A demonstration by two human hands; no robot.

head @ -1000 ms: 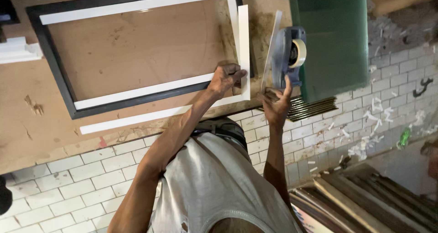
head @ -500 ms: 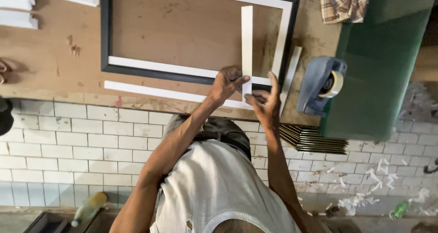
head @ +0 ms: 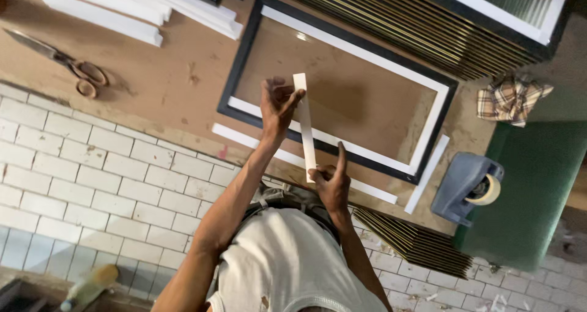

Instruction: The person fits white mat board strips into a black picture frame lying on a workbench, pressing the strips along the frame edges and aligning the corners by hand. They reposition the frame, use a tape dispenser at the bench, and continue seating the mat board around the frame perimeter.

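Matt white strip [head: 304,125]; glossy black frame [head: 239,61]; rough brown worktop [head: 165,80]; checked cloth rag [head: 510,98]; metal scissors [head: 58,60]; grey plastic tape dispenser [head: 461,187].

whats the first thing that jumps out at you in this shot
A white strip held over the middle of the brown worktable, pinched at its far end by the left hand and at its near end by the right hand. Just beyond it lies a large black frame with a white inner border. Scissors lie far left, and a blue tape dispenser sits at right.
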